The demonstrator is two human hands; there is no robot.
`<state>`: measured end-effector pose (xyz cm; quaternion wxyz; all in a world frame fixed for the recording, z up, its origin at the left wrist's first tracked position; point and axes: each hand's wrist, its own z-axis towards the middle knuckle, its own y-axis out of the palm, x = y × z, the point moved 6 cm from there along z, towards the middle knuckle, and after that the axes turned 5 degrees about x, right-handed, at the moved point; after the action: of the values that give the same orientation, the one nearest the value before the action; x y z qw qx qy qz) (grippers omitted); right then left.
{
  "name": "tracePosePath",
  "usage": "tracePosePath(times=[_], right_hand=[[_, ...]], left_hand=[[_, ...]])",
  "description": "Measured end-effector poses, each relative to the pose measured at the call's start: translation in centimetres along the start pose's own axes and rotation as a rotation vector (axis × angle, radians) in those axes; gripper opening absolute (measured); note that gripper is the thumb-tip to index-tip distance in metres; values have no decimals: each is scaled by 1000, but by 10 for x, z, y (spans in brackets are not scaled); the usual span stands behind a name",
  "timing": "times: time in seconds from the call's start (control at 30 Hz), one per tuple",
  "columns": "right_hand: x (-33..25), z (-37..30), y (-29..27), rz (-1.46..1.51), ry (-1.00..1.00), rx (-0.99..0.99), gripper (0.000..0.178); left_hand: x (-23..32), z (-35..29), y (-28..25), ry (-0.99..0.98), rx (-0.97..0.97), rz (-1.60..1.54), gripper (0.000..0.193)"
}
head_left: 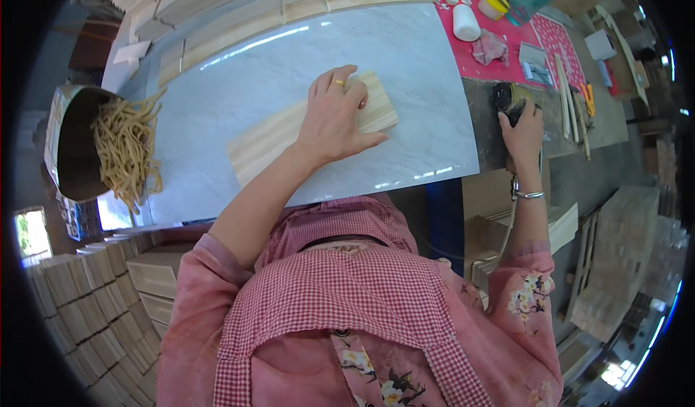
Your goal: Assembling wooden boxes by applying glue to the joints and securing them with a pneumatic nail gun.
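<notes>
A pale wooden board (269,133) lies slantwise on the white marble-patterned tabletop. My left hand (334,114) spans it, fingers bent over toward the far edge and thumb stretched toward the near edge. At the table's right side, my right hand (523,128) is closed around a black power tool (504,97), which rests on a dark worn surface. A hose (509,226) hangs down below my right wrist. My palm and fingers cover much of the tool, so its exact kind is hard to make out.
Stacked pale wooden pieces (304,5) line the far edge. At left, a tipped metal can (69,143) spills tan rubber bands (129,146). A red cloth (470,45) at far right carries a white bottle (465,23), yellow tub (494,5) and teal tumbler (532,1). Thin wooden sticks (568,106) lie beyond the tool.
</notes>
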<state>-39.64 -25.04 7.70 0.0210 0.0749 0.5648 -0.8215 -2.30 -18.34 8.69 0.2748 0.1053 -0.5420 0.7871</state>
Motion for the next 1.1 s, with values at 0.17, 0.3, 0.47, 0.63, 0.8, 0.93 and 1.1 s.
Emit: tracePosePath(times=[0.17, 0.3, 0.47, 0.63, 0.8, 0.93, 1.1], right_hand=[[30, 6, 20, -55, 113, -69, 55], [49, 13, 18, 10, 223, -135, 46], [28, 11, -3, 110, 459, -339, 34], [-41, -8, -65, 384, 340, -399, 22], [-137, -38, -108, 487, 113, -506, 22], [-178, -51, -124, 493, 105, -599, 23], [-194, -51, -122, 505, 3, -602, 23]], left_hand=[[1, 2, -4, 21, 53, 0, 47], [-4, -2, 2, -57, 53, -19, 48], [-4, -3, 4, -24, 91, -10, 53], [-5, -5, 0, -36, 74, 11, 55], [-7, -6, -4, 9, 106, -9, 54], [-5, -4, 1, -15, 0, 0, 56], [-6, -3, 3, -38, -18, -7, 57]])
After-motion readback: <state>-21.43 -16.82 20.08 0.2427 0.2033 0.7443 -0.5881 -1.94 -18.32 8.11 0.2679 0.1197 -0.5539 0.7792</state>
